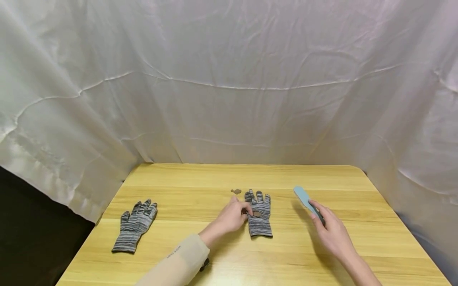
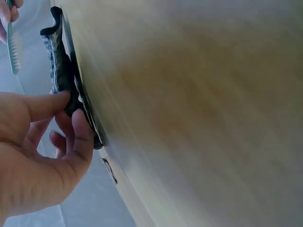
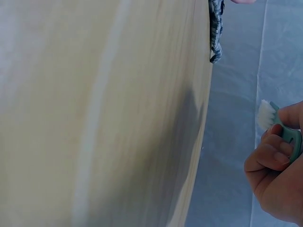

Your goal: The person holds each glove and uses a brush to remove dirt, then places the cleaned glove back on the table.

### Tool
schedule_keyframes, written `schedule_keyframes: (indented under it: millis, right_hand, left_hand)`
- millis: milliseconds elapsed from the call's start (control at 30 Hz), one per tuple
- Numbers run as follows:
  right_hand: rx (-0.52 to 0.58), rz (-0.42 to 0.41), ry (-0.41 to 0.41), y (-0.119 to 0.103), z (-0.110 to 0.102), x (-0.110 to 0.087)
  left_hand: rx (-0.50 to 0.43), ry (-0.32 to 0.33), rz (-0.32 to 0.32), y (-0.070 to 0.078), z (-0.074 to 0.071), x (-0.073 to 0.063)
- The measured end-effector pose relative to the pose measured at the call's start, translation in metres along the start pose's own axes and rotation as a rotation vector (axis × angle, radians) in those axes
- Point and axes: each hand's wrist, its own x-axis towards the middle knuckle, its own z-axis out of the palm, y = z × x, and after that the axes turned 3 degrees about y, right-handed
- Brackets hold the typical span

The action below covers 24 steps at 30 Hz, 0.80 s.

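A grey-and-black striped knit glove (image 1: pixel 260 227) lies flat on the table, its fingers pointing away from me. My left hand (image 1: pixel 231 216) pinches its left edge between thumb and fingers, beside a brown patch (image 1: pixel 257 214) on the glove. Where the fingers meet the fabric is partly covered by the hand. Off to the right, my right hand (image 1: pixel 333 232) grips a light blue brush (image 1: pixel 302 195) by its handle, holding it above the table. White bristles (image 3: pixel 266 115) show on the brush in the right wrist view.
A matching striped glove (image 1: pixel 134 227) lies at the left of the wooden table (image 1: pixel 304 254). Just beyond my left hand is a small, flat, irregular brown piece (image 1: pixel 236 191). Pale curtains (image 1: pixel 229 115) hang behind the table and along its sides.
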Motion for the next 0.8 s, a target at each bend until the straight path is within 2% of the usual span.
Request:
schedule_keyframes:
  millis: [100, 200, 400, 500, 600, 800]
  right_hand:
    - [0.001, 0.005, -0.005, 0.0, 0.0, 0.0]
    - [-0.002, 0.001, -0.004, 0.001, 0.0, 0.0]
    - [-0.001, -0.002, 0.003, 0.001, 0.0, -0.002]
    - [-0.001, -0.001, 0.006, 0.001, -0.001, -0.002]
    - [-0.002, 0.001, 0.009, 0.002, 0.0, -0.001]
    - [-0.005, -0.001, 0.012, 0.002, 0.0, -0.002]
  left_hand:
    - [0.022, -0.024, -0.001, -0.001, -0.001, 0.0]
    - [-0.013, -0.061, -0.009, -0.002, -0.002, 0.001]
    - [-0.34, -0.129, -0.106, -0.007, -0.005, 0.004]
    - [-0.433, -0.14, -0.164, -0.01, -0.006, 0.005]
    - [-0.477, -0.131, -0.185, -0.011, -0.008, 0.005]
    - [-0.481, -0.091, -0.161, -0.013, -0.012, 0.006]
